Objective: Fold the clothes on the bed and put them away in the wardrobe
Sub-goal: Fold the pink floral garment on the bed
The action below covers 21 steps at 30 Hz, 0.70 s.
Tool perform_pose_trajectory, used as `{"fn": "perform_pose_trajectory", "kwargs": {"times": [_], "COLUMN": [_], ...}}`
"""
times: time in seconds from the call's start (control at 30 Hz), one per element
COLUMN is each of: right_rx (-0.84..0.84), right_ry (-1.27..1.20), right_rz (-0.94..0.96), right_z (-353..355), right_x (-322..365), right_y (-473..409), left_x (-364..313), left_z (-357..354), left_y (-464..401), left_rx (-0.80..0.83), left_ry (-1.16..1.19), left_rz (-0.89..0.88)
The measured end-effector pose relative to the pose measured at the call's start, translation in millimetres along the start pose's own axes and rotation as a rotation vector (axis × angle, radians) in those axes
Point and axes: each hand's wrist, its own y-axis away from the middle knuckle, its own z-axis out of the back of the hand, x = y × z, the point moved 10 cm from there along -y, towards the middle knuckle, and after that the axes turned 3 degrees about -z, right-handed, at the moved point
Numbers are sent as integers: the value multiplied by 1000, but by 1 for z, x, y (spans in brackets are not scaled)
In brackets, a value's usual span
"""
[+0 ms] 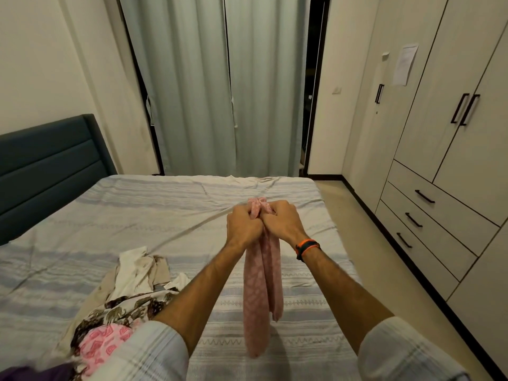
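Both hands, left hand [243, 225] and right hand [281, 220], clench my pink garment [262, 292], dangling above the bed [137, 215]. I judge folding has just begun; next, spread it flat. Unfolded pile [123, 306] waits left; wardrobe [439, 133] stands shut.

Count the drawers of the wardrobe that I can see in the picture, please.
3, stacked at the right under the tall doors of the cream wardrobe: top drawer, middle drawer, bottom drawer. More may lie outside the frame.

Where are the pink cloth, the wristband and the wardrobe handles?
pink cloth [262, 292]: head view, hanging middle part.
wristband [307, 248]: head view, orange-and-black strap on right wrist.
wardrobe handles [465, 109]: head view, black paired door bars.
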Motion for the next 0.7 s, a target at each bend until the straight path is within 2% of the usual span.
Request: {"fn": "perform_pose_trajectory", "kwargs": {"times": [0.2, 0.3, 0.37, 0.43, 0.47, 0.57, 0.6, 0.63, 0.7], "right_rx": [135, 132, 73, 6, -8, 57, 97, 132, 209], "right_ry": [-114, -129, -103, -81, -91, -183, -251, -327, -446], "right_rz": [32, 38, 38, 36, 33, 27, 24, 18, -2], "right_z": [-10, -9, -5, 0, 1, 1, 1, 2, 6], "right_x": [1, -1, -4, -7, -9, -15, -17, -17, -16], "right_y": [2, 2, 0, -2, -3, -9, -10, -11, -12], "left_x": [4, 14, 13, 13, 16, 42, 49, 54, 59], "left_z": [-34, -43, -44, -41, -35, 0, 10, 17, 21], "left_y": [-4, -7, -5, -2, -3, -11, -13, -15, -19], "left_rx": [352, 435, 460, 425, 353, -6, -76, -101, -29], "left_ry": [35, 69, 112, 162, 193, 283, 304, 306, 290], "left_rz": [-36, -14, -3, 17, 44, 149, 170, 181, 187]}}
